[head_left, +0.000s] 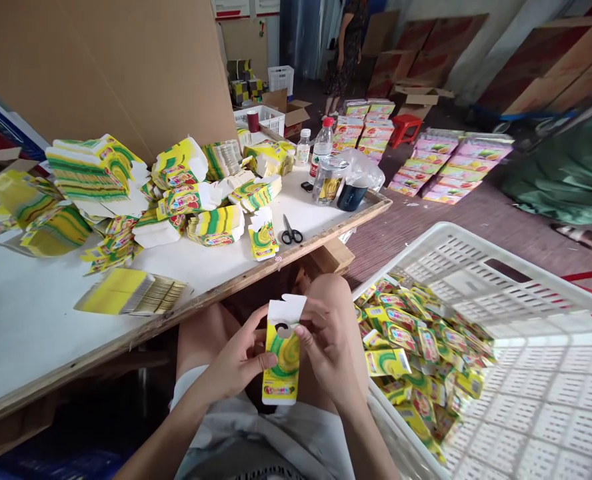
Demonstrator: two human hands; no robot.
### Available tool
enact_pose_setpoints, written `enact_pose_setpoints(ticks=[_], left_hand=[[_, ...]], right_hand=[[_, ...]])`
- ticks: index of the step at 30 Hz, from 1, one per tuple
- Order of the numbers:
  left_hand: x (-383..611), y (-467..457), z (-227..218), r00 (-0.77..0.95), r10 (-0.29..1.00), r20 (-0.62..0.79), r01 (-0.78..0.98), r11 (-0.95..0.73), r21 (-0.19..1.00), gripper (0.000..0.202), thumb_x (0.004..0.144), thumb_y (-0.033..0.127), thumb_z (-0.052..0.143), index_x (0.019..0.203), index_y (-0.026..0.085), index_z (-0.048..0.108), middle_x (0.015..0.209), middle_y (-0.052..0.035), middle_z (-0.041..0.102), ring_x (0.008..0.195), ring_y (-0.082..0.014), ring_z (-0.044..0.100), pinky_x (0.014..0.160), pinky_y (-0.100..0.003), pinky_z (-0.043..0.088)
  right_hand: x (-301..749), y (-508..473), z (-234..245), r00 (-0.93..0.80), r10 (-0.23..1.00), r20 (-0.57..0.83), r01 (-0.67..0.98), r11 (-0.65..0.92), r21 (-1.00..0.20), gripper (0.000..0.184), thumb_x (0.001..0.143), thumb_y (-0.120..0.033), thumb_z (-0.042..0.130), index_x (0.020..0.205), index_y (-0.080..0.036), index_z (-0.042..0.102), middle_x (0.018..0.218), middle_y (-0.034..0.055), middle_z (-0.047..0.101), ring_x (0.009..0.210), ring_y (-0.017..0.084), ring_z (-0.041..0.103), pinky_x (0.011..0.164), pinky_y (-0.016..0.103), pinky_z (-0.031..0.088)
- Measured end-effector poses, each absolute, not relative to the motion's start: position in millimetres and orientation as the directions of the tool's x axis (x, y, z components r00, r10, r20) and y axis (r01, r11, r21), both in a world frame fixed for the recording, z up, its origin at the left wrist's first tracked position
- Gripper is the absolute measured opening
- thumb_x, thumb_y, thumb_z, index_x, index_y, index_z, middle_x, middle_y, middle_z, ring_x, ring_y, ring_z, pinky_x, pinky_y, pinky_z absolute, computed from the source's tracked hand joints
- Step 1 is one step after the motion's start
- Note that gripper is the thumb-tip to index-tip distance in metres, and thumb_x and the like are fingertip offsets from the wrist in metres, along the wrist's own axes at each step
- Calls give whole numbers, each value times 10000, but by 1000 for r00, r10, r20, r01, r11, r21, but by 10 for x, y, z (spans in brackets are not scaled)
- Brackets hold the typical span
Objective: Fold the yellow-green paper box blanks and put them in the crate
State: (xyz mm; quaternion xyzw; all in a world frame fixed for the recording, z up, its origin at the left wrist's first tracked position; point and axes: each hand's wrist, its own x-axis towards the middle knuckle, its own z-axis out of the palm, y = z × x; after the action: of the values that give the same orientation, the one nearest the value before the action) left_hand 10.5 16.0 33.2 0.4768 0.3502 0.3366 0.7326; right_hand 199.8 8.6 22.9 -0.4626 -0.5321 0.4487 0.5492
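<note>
Now, the head view, the only one on offer. Down at six o'clock the left hand [236, 363] wraps the lower half of a small yellow-and-green carton [282, 360], thumb across the printed front. The right hand [329, 340] pinches the carton's upper edge at the cut-out. So both hands are closed on the one carton, held upright over the person's lap, just off the near edge of the counter [36, 320]. Its white top flap [289, 308] stands open, so this one looks formed in the body but not yet shut at the top.

Over at four o'clock, a white slatted crate [456, 233] sits just beside the right knee. A good heap of made-up cartons [416, 347] lies in its near end, while the far end shows bare bottom. By that count, a fair share seems done, with plenty of room left.

From nine to eleven o'clock the counter carries the backlog: fanned stacks of flat blanks [96, 170], another flat pile [126, 292] near the front edge, and one lone carton [263, 240] standing by the scissors [291, 233]. A lot looks unfolded.

At twelve o'clock stands a water bottle [323, 143]; beyond it, wrapped packs [446, 167] rest on the floor, and another person [349, 40] stands well apart.
</note>
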Motion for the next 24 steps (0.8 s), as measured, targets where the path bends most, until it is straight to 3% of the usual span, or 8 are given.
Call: enact_pose_setpoints(ticks=[3,5,9,13,18,24], left_hand=[[93,194,321,471,865,-175,-76,237,968,532,874,315,712,1353,272,485,1237,-96,689,1091,-251,667,874,-313,524],[97,208,314,419,893,-166,-26,194,981,475,878,316,703,1318,263,530,1260,-100,683,1122,-265,658,875,-317,531],[122,211,326,418,897,-145,14,153,988,449,904,289,658,1333,261,527,1303,-99,664,1158,-265,644,911,-332,532],[114,208,358,471,872,-135,-16,162,987,466,928,266,617,1375,276,485,1411,-92,594,1235,-253,600,996,-344,498],[106,216,389,467,870,-159,-28,194,981,479,927,283,620,1382,258,471,1426,-112,577,1236,-263,597,978,-340,503],[130,204,415,439,882,-170,-72,223,972,495,897,315,668,1352,239,490,1261,-115,676,1086,-248,669,865,-316,536]], right_hand=[[2047,85,250,9,976,218,107,216,-970,301,983,-443,527,1048,-247,745,1022,84,711,997,247,658,879,384,535],[2071,83,272,-45,989,143,94,147,-985,340,975,-469,528,1092,-237,748,1028,88,723,983,257,664,854,393,540],[2045,92,280,-134,991,-28,88,-16,-996,445,892,-384,666,1303,-222,611,929,46,730,813,219,678,683,321,551],[2010,122,257,-48,999,9,264,21,-964,362,876,-323,657,1215,-200,628,675,-22,636,583,165,576,526,264,459],[1991,129,240,-33,999,13,282,22,-959,331,882,-306,641,1200,-222,601,708,0,688,594,191,635,533,281,492],[1927,98,284,-29,1000,-5,333,5,-943,358,883,-295,636,1228,-225,573,673,-15,689,588,192,645,551,275,501]])
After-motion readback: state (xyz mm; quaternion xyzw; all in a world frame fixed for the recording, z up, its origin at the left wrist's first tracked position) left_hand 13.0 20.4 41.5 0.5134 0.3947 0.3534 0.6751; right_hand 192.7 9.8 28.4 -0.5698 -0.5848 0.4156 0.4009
